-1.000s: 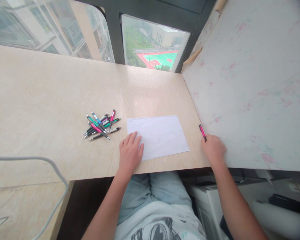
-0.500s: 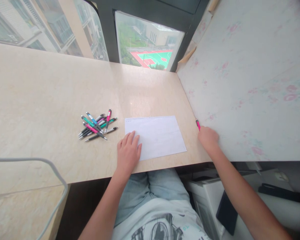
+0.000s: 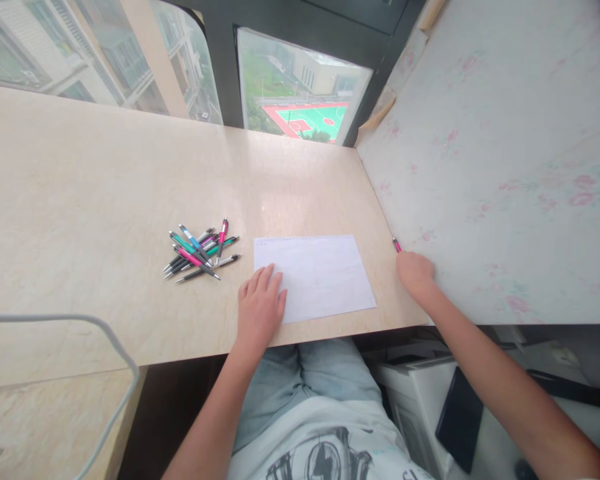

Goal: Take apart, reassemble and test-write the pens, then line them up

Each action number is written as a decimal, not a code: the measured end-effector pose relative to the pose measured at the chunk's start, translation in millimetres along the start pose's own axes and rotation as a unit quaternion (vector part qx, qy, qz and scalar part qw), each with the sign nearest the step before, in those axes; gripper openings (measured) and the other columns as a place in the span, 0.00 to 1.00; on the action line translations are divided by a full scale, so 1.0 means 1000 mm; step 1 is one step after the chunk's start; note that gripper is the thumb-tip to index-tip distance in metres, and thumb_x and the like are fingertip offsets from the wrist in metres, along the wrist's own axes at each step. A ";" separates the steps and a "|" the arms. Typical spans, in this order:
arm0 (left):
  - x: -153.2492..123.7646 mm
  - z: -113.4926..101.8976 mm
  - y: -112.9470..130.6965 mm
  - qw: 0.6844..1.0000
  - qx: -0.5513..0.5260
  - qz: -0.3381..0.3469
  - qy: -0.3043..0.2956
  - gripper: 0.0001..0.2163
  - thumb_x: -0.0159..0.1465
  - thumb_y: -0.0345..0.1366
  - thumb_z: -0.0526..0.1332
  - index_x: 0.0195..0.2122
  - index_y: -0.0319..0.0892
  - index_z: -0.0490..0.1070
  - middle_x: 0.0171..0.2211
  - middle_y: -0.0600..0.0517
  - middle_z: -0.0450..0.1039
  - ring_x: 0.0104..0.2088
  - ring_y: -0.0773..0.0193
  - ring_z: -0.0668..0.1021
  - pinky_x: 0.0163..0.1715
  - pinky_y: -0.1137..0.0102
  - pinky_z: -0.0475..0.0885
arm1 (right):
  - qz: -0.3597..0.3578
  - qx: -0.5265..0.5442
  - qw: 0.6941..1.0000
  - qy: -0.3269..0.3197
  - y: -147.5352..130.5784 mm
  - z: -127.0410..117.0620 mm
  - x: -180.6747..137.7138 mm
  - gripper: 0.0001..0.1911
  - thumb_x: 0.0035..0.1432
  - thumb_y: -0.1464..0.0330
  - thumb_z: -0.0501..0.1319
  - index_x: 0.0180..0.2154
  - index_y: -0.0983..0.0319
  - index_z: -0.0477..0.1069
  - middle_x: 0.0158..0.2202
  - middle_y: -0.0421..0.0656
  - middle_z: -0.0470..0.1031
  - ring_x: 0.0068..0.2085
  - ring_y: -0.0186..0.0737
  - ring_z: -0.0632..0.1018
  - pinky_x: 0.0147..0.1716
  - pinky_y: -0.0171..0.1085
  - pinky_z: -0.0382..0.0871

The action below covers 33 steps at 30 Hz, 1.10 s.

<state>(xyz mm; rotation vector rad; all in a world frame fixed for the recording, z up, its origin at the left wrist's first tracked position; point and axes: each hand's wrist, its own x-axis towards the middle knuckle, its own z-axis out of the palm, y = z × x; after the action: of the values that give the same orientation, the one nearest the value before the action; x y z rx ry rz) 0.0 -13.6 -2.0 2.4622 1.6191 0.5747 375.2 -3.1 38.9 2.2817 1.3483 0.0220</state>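
Note:
A white sheet of paper (image 3: 325,277) with small marks along its top edge lies on the desk before me. My left hand (image 3: 261,303) rests flat on the sheet's lower left part, fingers stretched out. Right of the paper, by the wall, my right hand (image 3: 414,273) is closed around a pink pen (image 3: 397,245). Only one dark-tipped end of that pen sticks out; the rest is hidden in my fingers. Left of the paper lies a loose pile of pens (image 3: 197,252) in pink, green, blue, purple, silver and black, one pointing upright across the others.
A flowered wall (image 3: 480,200) bounds the desk (image 3: 120,180) on the right. Windows (image 3: 305,87) stand behind it. A grey cable (image 3: 80,319) curves over the lower left. Below the desk's front edge at right is a white cabinet (image 3: 415,393) with a dark flat object (image 3: 459,420).
The view has shifted slightly, so the desk things appear a little further right. Both hands keep nearly the same places, the left on the paper, the right around the pink pen.

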 end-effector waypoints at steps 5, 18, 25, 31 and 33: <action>0.000 -0.001 0.000 1.000 -0.001 -0.004 -0.003 0.16 0.69 0.36 0.53 0.56 0.45 0.68 0.63 0.43 0.65 0.62 0.47 0.67 0.57 0.51 0.62 | -0.005 0.007 1.000 -0.004 0.001 -0.004 -0.003 0.17 0.61 0.80 0.51 0.42 0.70 0.78 0.40 0.62 0.79 0.42 0.53 0.81 0.37 0.43 0.72; 0.001 -0.002 0.001 1.000 0.004 -0.008 -0.009 0.16 0.69 0.37 0.52 0.56 0.45 0.68 0.63 0.43 0.65 0.63 0.47 0.67 0.57 0.51 0.62 | -0.247 0.294 0.896 0.223 -0.068 0.013 -0.091 0.15 0.65 0.69 0.53 0.47 0.62 0.75 0.48 0.50 0.77 0.50 0.48 0.75 0.51 0.45 0.69; 0.001 0.000 0.000 1.000 -0.002 -0.008 -0.005 0.16 0.69 0.37 0.53 0.56 0.44 0.68 0.63 0.42 0.66 0.62 0.47 0.67 0.57 0.51 0.62 | -0.271 0.377 0.828 0.314 -0.102 0.034 -0.098 0.16 0.63 0.71 0.55 0.52 0.65 0.71 0.53 0.54 0.74 0.55 0.51 0.73 0.54 0.52 0.70; -0.002 0.000 0.000 0.999 -0.042 -0.013 0.017 0.14 0.67 0.35 0.56 0.53 0.44 0.70 0.60 0.42 0.69 0.61 0.47 0.69 0.57 0.51 0.64 | -0.270 0.377 0.823 0.329 -0.115 0.039 -0.098 0.15 0.63 0.70 0.55 0.51 0.64 0.72 0.53 0.54 0.74 0.55 0.52 0.72 0.54 0.53 0.69; -0.004 0.000 -0.001 0.996 -0.078 -0.021 0.048 0.12 0.66 0.34 0.57 0.51 0.44 0.71 0.57 0.42 0.71 0.58 0.49 0.71 0.57 0.53 0.65 | -0.269 0.376 0.822 0.331 -0.120 0.042 -0.098 0.15 0.63 0.70 0.55 0.50 0.64 0.72 0.53 0.54 0.74 0.55 0.53 0.73 0.54 0.54 0.69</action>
<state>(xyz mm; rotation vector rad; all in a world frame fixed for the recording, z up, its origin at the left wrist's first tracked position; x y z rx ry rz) -2.0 -16.6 -3.1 2.3167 1.5888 0.7933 237.7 -53.5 -25.3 2.4731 2.7493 0.1236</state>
